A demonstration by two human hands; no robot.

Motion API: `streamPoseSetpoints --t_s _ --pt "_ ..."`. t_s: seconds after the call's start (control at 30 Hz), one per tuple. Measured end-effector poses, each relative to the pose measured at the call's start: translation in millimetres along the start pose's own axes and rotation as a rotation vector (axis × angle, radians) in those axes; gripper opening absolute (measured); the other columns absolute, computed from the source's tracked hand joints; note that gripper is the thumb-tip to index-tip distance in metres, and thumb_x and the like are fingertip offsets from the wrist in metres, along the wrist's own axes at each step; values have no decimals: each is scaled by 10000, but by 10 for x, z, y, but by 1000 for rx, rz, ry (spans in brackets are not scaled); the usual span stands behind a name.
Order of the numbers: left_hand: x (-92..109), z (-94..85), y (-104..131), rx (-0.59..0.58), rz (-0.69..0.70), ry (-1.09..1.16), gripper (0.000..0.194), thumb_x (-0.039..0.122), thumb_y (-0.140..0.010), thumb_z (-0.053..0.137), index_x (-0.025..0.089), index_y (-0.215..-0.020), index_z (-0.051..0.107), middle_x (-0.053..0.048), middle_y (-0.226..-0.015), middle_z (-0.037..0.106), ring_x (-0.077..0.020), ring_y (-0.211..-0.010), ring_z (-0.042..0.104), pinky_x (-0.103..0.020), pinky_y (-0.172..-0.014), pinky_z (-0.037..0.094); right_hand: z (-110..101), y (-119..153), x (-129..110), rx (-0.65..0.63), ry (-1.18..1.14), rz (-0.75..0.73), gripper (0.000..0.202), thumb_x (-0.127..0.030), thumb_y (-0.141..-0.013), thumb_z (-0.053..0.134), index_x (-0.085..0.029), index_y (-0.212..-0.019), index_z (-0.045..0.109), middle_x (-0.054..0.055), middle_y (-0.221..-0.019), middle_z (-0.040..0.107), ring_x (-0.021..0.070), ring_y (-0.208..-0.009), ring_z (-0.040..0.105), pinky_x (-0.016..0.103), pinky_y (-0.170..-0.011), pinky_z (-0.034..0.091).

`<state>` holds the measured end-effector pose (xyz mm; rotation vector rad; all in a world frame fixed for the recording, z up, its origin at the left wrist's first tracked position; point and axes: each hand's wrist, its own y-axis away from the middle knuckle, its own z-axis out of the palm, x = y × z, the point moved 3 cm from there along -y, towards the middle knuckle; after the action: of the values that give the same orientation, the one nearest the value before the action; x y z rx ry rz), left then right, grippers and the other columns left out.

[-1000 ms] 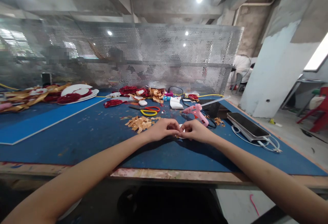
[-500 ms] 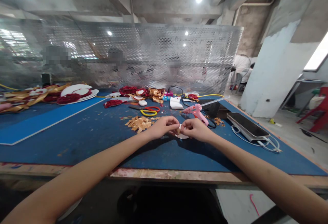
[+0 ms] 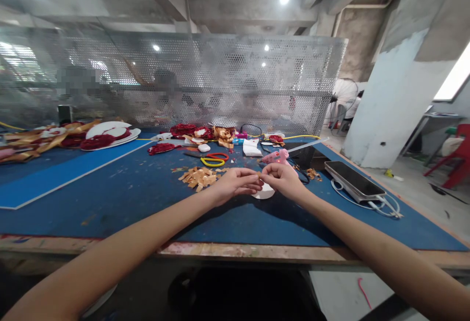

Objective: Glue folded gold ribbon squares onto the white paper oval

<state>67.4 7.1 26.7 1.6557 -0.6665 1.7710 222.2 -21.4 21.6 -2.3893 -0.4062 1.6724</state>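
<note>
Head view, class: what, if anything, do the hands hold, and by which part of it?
The left hand and right hand meet at the fingertips, seemingly pinching a small golden piece; which part they grip is hidden.

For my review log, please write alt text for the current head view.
A person's left-hand grip and right-hand grip are close together by a white round piece at a blue table. Gold scraps lie left, with scissors and a pink glue gun farther back.

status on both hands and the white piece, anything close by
Left hand and right hand: close together, apparently at a small gold scrap. White piece: just below them, partly covered. Pink glue gun: close beyond right hand.
</note>
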Motion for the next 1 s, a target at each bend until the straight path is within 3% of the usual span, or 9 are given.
streamPoseSetpoints --t_s 0.43,0.63,0.7,0.83,0.93,1.0 --pt "-14 -38 -17 143 60 -5 276 330 -644 769 123 -804 681 -54 -765 689 -127 -736 634 -272 -769 487 24 21 -23 -31 -11 20 277 -437 -697 597 -168 -706 530 -61 -474 447 61 -405 367 199 -400 240" --pt "74 -135 -34 312 236 -196 237 322 -639 749 135 -777 702 -106 -1175 612 -191 -941 605 -301 -804 479 -12 3 3 40 -17 3 304 -462 -696 598 -175 -653 508 -61 -461 418 65 -407 347 211 -410 239" --pt "94 -164 -41 341 239 -204 221 308 -668 729 130 -794 695 -112 -1114 643 -185 -921 616 -298 -797 483 -75 0 -10 155 12 -34 305 -444 -702 596 -174 -598 498 -54 -467 407 63 -425 331 215 -422 232" --pt "79 -200 -54 363 161 -101 152 246 -739 683 115 -813 660 -80 -837 700 -149 -775 652 -271 -733 510 -296 49 -76 529 11 -134 352 -386 -741 569 -178 -494 428 -56 -465 351 62 -453 301 218 -440 234" --pt "56 -240 -67 389 130 -50 76 186 -780 645 115 -806 649 -67 -809 700 -122 -712 656 -226 -671 516 -482 116 -99 824 -49 -194 325 -315 -723 569 -184 -484 393 -67 -458 329 63 -456 287 218 -440 241" --pt "39 -280 -84 399 114 -16 45 150 -799 621 114 -799 648 -62 -785 698 -110 -687 656 -204 -640 515 -575 138 -82 937 -94 -230 306 -262 -699 556 -190 -474 361 -73 -450 309 62 -449 268 222 -433 229"
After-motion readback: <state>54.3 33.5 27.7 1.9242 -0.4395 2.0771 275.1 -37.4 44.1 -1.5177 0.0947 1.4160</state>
